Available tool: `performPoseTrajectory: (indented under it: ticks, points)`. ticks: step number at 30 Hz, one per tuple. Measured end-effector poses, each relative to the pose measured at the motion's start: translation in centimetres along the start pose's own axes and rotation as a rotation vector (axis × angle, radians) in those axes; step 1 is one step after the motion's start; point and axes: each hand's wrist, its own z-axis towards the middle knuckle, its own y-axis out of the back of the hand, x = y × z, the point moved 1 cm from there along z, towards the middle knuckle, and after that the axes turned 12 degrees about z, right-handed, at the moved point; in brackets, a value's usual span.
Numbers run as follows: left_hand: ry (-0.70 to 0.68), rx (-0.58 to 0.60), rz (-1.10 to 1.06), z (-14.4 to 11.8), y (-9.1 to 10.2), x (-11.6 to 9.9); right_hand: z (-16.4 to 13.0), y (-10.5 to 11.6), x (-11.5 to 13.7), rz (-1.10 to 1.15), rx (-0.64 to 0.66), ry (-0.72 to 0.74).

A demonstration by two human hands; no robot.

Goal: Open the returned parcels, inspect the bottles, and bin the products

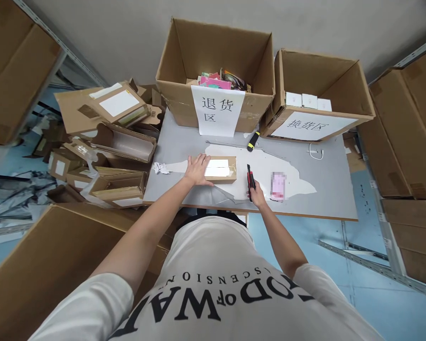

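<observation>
The left hand (198, 170) is laid flat, fingers spread, on the left end of a small taped parcel (220, 169); nothing is clenched there, the parcel is simply pressed down against the bench (333, 189). A red-and-black box cutter (249, 181) is held in the grip of the right hand (258, 195), closed around the lower end of the handle, with the tool's tip pointed away from the body.

The relation that counts: the parcel is found just to the left of the cutter, close but apart, with a narrow strip of bench between them. The parcel's long axis is run left to right across the bench, while the cutter's is run near to far, roughly square to it. The parcel's right end is the nearer one to the cutter hand.

The grey bench top is seen scuffed, with a large pale patch where the surface has peeled. A blurred pink item (278, 185) is placed just right of the cutter hand, a second yellow-and-black cutter (253, 140) farther back. Two open cartons with paper labels, the left carton (216, 76) and the right carton (315, 94), are stood along the far edge. Flattened boxes (106, 142) are heaped on the floor to the left; shelving with cartons is seen on both sides.
</observation>
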Motion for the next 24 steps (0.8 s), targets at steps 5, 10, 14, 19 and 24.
performPoseTrajectory:
  ticks: [5, 10, 14, 19, 24]
  points:
    - [0.009, -0.046, -0.037, -0.2, -0.1, -0.2, -0.6, -0.4, 2.1, 0.328, 0.132, 0.057]
    - [-0.001, -0.094, -0.091, -0.3, 0.1, -0.4, -0.7, -1.0, 3.4, 0.349, 0.154, 0.039]
    - [0.006, -0.09, -0.099, -0.4, 0.1, -0.4, -0.6, -0.8, 3.8, 0.365, 0.173, 0.024]
    - [0.003, -0.075, -0.093, -0.3, 0.1, -0.3, -0.7, 0.1, 4.3, 0.373, 0.193, 0.029]
    - [0.005, -0.111, -0.097, -0.3, -0.1, -0.3, -0.5, 1.1, 5.5, 0.321, 0.21, 0.001]
